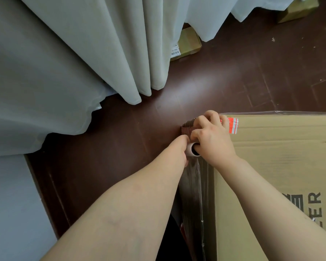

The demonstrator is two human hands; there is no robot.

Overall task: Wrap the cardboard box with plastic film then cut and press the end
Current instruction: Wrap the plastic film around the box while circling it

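- Several things could go sideways from here. The film roll point(191, 150) is held right at the far left corner of the cardboard box point(271, 176), which sits on the floor point(120, 138) and fills the right of the view.
- The right grip point(211, 136) is closed over the roll, fingers curled on top and the thumb seemingly tucked into the core. If that hold is slackened, tension gets lost and the roll could be dropped.
- The left grip point(178, 150) is pressed against the roll's near end, but its fingers are hidden, so closed or open can't be told. Not much steering should be expected from it.
- The film point(195, 185) stretched down the box's left side looks bunched and ropey. If the corner is turned like that, the wrinkles probably get locked in and the coverage ends up narrow.
- Too hard a pull at the corner, and the film could be torn on the cardboard edge.
- The curtain point(64, 63) hangs near. If the roll is swung wide, the fabric could be snagged by the clingy film.
- Cutting and pressing aren't done yet; an end that's badly pressed would likely peel.
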